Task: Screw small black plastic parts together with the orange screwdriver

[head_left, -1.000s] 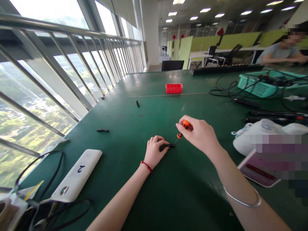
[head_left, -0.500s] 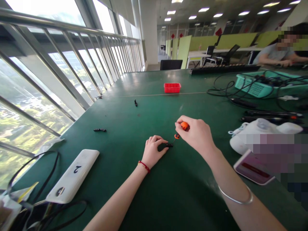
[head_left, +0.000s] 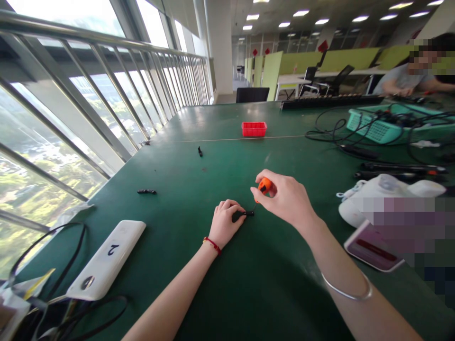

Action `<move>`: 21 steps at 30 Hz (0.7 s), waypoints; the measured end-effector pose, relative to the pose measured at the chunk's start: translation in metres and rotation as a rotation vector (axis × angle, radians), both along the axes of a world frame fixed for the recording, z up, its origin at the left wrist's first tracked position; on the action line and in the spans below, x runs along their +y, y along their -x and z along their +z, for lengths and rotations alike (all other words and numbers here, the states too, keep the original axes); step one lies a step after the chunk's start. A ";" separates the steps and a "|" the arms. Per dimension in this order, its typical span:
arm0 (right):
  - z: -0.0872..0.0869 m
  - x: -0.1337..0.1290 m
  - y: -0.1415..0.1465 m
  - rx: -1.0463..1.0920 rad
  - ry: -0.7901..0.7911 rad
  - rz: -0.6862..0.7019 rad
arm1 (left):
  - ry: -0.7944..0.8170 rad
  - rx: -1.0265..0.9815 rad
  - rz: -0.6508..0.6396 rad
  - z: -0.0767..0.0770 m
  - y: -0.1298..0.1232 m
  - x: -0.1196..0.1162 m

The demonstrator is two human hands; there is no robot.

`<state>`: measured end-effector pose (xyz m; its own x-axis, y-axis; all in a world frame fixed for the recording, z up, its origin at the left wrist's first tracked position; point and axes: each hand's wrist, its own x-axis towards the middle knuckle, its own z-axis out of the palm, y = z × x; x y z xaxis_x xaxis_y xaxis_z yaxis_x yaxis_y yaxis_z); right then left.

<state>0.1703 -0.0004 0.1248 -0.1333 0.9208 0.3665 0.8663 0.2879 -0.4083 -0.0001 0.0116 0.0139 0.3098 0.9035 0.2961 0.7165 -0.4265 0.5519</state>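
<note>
We note right hand (head_left: 289, 198) gripping screwdriver (head_left: 264, 185), now steeper, suggesting turning; left hand (head_left: 226, 221) pinches black piece (head_left: 249, 213).

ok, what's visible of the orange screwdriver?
The screwdriver has a rounded orange handle with black patches, plastic by its look, and a thin shaft. The right hand grips the handle above the green table. It leans, handle up, the shaft slanting down and left toward the black part in the left hand. Whether the tip touches it is too small to tell.
</note>
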 end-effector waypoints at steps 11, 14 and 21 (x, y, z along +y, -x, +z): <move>-0.004 0.002 0.001 0.044 0.046 -0.025 | 0.008 -0.011 0.000 -0.001 0.000 0.000; -0.006 0.002 0.001 0.092 0.001 -0.022 | 0.010 -0.014 0.002 -0.001 0.000 0.001; -0.008 0.000 0.007 0.162 -0.043 0.037 | 0.006 -0.021 -0.001 -0.001 0.001 0.000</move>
<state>0.1637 -0.0001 0.1169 -0.1031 0.8993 0.4251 0.7787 0.3389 -0.5279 -0.0010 0.0120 0.0126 0.3043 0.9050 0.2974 0.7044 -0.4239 0.5693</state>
